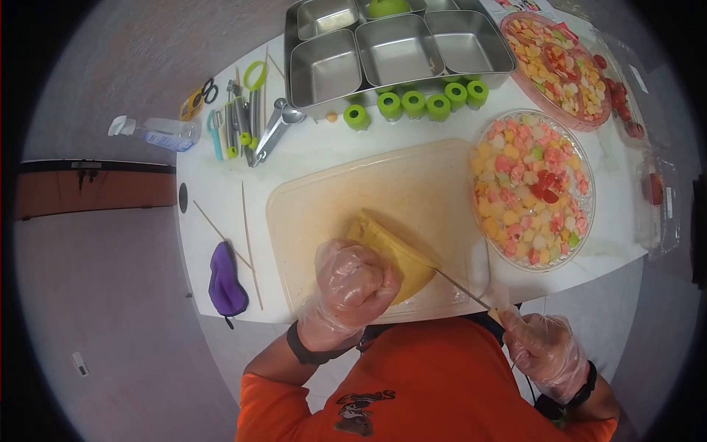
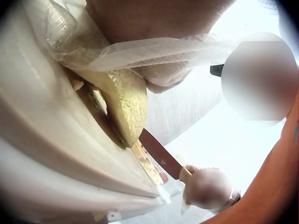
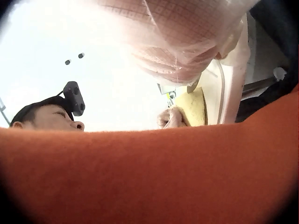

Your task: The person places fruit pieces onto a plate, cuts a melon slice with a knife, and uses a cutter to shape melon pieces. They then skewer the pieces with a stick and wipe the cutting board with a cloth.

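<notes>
A yellow-rinded melon piece [image 1: 401,269] stands tilted on the pale cutting board [image 1: 309,199]. My left hand [image 1: 356,283], in a clear plastic glove, holds it from the left with curled fingers. In the left wrist view the rind of the melon piece [image 2: 131,100] shows below the glove. My right hand [image 1: 543,350], also gloved, grips a knife [image 1: 464,288] by its light handle, off the board's near right corner. The blade reaches up and left, its tip at the melon's right edge. The right wrist view shows the gloved right hand [image 3: 182,42] close up.
A round platter [image 1: 587,180] of cut fruit stands right of the board, a second fruit tray [image 1: 589,121] behind it. At the back are a steel compartment tray [image 1: 324,96] and several green-topped cutters [image 1: 390,105]. Tools, scissors [image 1: 210,90], skewers [image 1: 252,243] and a purple pouch [image 1: 227,280] lie left.
</notes>
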`<state>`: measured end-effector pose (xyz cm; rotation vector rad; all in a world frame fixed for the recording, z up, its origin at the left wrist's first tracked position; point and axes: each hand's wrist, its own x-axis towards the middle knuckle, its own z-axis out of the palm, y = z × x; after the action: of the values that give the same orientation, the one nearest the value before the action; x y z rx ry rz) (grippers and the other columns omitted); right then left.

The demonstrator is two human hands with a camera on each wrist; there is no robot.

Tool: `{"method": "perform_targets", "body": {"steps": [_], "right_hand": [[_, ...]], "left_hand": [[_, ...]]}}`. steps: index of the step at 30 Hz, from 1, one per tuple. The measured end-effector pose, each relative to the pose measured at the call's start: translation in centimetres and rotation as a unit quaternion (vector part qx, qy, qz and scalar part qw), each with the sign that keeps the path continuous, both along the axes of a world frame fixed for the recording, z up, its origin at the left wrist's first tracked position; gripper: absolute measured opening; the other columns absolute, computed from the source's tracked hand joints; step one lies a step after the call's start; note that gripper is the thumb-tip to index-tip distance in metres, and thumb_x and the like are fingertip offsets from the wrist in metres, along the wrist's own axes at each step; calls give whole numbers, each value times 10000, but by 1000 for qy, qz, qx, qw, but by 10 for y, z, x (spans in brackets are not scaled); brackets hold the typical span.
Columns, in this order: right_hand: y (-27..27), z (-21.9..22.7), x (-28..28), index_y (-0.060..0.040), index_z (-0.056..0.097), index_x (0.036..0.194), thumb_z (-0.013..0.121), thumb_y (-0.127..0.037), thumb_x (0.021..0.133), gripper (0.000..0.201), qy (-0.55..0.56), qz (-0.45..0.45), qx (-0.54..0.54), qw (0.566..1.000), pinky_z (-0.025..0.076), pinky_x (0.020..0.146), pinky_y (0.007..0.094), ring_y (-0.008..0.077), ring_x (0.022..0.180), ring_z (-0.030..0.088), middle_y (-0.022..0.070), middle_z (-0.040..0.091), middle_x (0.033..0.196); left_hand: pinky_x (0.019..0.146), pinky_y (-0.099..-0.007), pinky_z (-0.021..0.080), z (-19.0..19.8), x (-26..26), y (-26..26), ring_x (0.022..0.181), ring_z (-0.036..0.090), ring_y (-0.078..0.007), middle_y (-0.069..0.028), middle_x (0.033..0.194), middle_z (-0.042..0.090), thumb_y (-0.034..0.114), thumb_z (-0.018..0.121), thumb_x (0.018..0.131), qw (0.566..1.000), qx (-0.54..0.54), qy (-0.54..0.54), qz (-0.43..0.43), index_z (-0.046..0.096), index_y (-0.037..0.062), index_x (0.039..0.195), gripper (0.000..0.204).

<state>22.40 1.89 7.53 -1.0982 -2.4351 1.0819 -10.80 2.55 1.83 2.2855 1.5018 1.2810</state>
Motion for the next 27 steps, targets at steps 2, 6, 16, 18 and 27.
{"method": "perform_targets", "body": {"steps": [2,6,16,18,27], "right_hand": [[0,1,0,31,644,1262,665,88,737,529,-6,1,-1,1000,539,520,328,224,600,660,47,654,724],[-5,-2,6,30,639,1267,667,83,745,525,-59,4,-1,998,530,519,338,223,606,657,50,654,727],[-14,-14,8,9,614,1313,629,72,826,491,28,-32,-30,999,524,536,362,259,601,652,85,651,714],[-15,-15,9,31,613,1297,651,78,790,511,40,-25,-29,998,538,549,354,254,633,674,71,669,745],[-18,-14,9,-33,559,1395,634,45,837,568,90,-8,-58,994,529,545,358,253,635,666,59,667,760]], "left_hand": [[626,-377,436,0,0,0,677,553,-258,-37,792,578,-116,756,655,1000,-1,0,-2,503,132,738,364],[632,-377,439,1,-1,2,679,556,-259,-36,790,577,-118,754,655,1000,-1,-8,-8,505,132,739,362],[635,-377,442,0,-2,0,679,558,-261,-34,795,577,-110,760,659,1000,-6,-6,-7,509,137,748,363],[634,-377,442,0,-2,0,677,559,-261,-34,794,577,-109,761,659,1000,-5,-10,-7,510,137,747,362],[628,-378,442,0,-1,1,674,561,-260,-34,793,584,-102,767,660,1000,1,-16,-4,512,134,742,357]]}}
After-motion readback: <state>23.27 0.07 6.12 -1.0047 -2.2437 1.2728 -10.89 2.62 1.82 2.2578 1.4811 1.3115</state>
